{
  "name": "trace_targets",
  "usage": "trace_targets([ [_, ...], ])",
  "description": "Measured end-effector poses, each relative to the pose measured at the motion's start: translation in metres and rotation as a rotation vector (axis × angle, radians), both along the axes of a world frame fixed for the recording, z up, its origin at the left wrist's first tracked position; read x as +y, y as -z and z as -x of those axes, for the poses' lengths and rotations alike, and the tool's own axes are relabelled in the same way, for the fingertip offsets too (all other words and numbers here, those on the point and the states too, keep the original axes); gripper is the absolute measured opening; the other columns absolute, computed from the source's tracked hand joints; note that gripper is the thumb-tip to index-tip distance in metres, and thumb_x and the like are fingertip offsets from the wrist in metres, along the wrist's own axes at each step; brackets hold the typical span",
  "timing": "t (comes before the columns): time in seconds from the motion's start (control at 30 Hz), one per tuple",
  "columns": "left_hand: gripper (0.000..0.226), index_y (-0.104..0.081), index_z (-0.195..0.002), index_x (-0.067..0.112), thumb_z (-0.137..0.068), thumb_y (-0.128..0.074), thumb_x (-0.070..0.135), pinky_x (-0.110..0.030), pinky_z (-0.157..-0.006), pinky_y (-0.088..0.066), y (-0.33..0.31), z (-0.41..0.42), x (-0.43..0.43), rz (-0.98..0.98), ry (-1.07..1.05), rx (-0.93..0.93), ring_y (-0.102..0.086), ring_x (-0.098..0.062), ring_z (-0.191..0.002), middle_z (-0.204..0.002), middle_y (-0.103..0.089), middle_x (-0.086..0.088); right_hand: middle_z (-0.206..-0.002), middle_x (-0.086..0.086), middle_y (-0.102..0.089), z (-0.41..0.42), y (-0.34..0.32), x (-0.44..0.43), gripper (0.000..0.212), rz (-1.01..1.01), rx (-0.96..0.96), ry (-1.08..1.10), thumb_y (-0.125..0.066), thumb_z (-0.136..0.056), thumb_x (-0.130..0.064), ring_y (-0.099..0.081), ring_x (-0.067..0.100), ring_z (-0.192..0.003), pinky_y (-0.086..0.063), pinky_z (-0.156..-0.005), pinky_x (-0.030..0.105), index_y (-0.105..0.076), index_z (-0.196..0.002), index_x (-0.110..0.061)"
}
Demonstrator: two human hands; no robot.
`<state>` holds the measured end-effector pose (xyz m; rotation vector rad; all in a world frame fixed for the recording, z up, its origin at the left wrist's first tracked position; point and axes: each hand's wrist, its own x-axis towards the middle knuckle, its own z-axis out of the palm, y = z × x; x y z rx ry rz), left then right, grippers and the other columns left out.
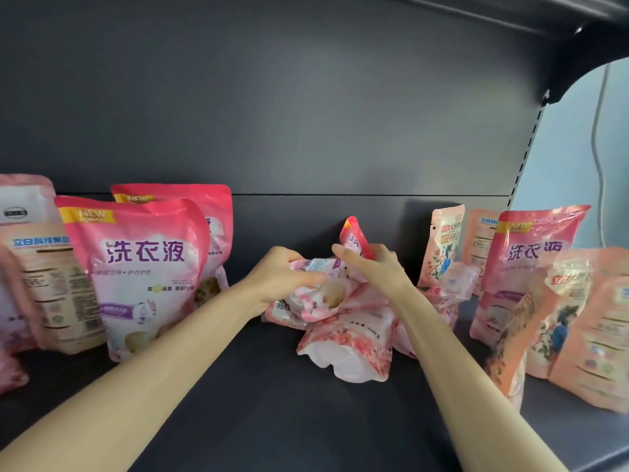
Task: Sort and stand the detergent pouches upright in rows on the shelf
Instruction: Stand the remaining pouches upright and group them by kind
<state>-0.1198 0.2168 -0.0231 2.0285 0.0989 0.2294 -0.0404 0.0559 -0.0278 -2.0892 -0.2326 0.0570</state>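
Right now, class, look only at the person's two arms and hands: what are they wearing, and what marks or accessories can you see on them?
Nothing is worn. The left hand and right hand are bare, with no gloves, rings, watch or bracelet in view. Both forearms are uncovered up to the picture's bottom edge, with no sleeve showing. No markings are visible.

You face a dark grey metal back panel (272,97) with a horizontal seam (340,194) low across it. At one o'clock an upper shelf (544,15) overhangs. At three o'clock a slotted upright (526,148) edges a pale blue wall (578,137) — a thin line, possibly a cable (595,137), runs down it.
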Motion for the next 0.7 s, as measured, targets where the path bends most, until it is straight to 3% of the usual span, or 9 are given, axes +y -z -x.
trace_targets([
  [0.1, 0.023, -0.063, -0.079, -0.009, -0.077, -0.074, 0.011, -0.026, -0.062, -0.044, 0.002, 0.005, 0.002, 0.152, -0.03, -0.075, -0.059, -0.016, -0.065, -0.07, -0.062, -0.01, -0.108, -0.006, -0.063, 0.013, -0.004, -0.003, 0.065, -0.149, -0.006, -0.066, -0.067, -0.054, -0.078, -0.061, 0.02, -0.106, -0.048, -0.098, 0.042, -0.062, -0.099, -0.031],
  [0.17, 0.007, -0.067, -0.074, 0.0, -0.078, -0.072, 0.004, -0.021, -0.058, -0.047, 0.0, 0.013, 0.0, 0.238, -0.052, -0.144, -0.062, -0.014, -0.063, -0.066, -0.065, -0.004, -0.111, -0.006, -0.063, 0.017, -0.006, -0.003, 0.066, -0.243, -0.018, -0.104, -0.073, -0.066, -0.061, -0.063, 0.014, -0.101, -0.051, -0.093, 0.036, -0.057, -0.116, -0.021],
  [0.27, 0.007, -0.069, -0.087, 0.001, -0.08, -0.069, 0.0, -0.025, -0.062, -0.053, -0.003, 0.026, 0.001, 0.392, -0.074, -0.237, -0.068, -0.018, -0.069, -0.077, -0.071, -0.009, -0.114, -0.001, -0.064, 0.022, -0.01, -0.001, 0.053, -0.43, -0.046, -0.158, -0.077, -0.073, -0.04, -0.066, 0.012, -0.096, -0.053, -0.08, 0.027, -0.054, -0.116, -0.019],
  [0.37, 0.016, -0.068, -0.094, 0.001, -0.079, -0.066, -0.006, -0.024, -0.059, -0.054, -0.008, 0.04, -0.004, 0.502, -0.085, -0.348, -0.069, -0.018, -0.071, -0.08, -0.071, -0.009, -0.134, 0.007, -0.051, 0.028, -0.014, 0.008, 0.114, -0.549, 0.049, -0.153, -0.086, -0.051, -0.055, -0.062, 0.019, -0.109, -0.052, -0.081, 0.03, -0.029, -0.143, -0.02],
  [0.43, 0.019, -0.068, -0.095, 0.003, -0.079, -0.066, -0.007, -0.025, -0.061, -0.054, -0.01, 0.052, -0.009, 0.538, -0.097, -0.406, -0.069, -0.018, -0.074, -0.083, -0.071, -0.009, -0.131, 0.016, -0.055, 0.039, -0.018, 0.009, 0.128, -0.668, 0.201, -0.196, -0.09, -0.041, -0.053, -0.063, 0.027, -0.109, -0.053, -0.09, 0.043, -0.026, -0.144, -0.014],
  [0.5, 0.022, -0.067, -0.095, 0.008, -0.079, -0.065, -0.007, -0.027, -0.066, -0.054, -0.009, 0.064, -0.012, 0.548, -0.097, -0.437, -0.068, -0.018, -0.078, -0.086, -0.071, -0.008, -0.116, 0.021, -0.065, 0.053, -0.022, 0.006, 0.091, -0.822, 0.334, -0.303, -0.088, -0.056, -0.035, -0.068, 0.029, -0.1, -0.056, -0.087, 0.041, -0.049, -0.127, 0.006],
  [0.57, 0.024, -0.066, -0.097, 0.01, -0.078, -0.066, -0.006, -0.029, -0.072, -0.055, -0.006, 0.077, -0.014, 0.546, -0.082, -0.449, -0.067, -0.02, -0.082, -0.089, -0.071, -0.009, -0.106, 0.017, -0.071, 0.067, -0.024, 0.003, 0.054, -0.93, 0.353, -0.376, -0.079, -0.069, -0.019, -0.07, 0.026, -0.091, -0.059, -0.078, 0.037, -0.062, -0.113, 0.005],
  [0.63, 0.028, -0.066, -0.098, 0.015, -0.076, -0.071, -0.002, -0.027, -0.074, -0.055, -0.002, 0.091, -0.016, 0.521, -0.044, -0.445, -0.068, -0.019, -0.085, -0.092, -0.071, -0.006, -0.105, 0.018, -0.07, 0.075, -0.024, 0.003, 0.049, -0.988, 0.272, -0.401, -0.078, -0.067, -0.01, -0.07, 0.029, -0.089, -0.058, -0.081, 0.042, -0.062, -0.111, 0.004],
  [0.7, 0.032, -0.064, -0.098, 0.023, -0.075, -0.075, 0.004, -0.025, -0.075, -0.055, 0.003, 0.102, -0.017, 0.448, -0.02, -0.414, -0.068, -0.015, -0.088, -0.094, -0.071, 0.001, -0.113, 0.018, -0.067, 0.077, -0.023, 0.004, 0.071, -1.023, 0.174, -0.365, -0.086, -0.054, -0.004, -0.069, 0.032, -0.093, -0.057, -0.082, 0.049, -0.055, -0.118, 0.001],
])
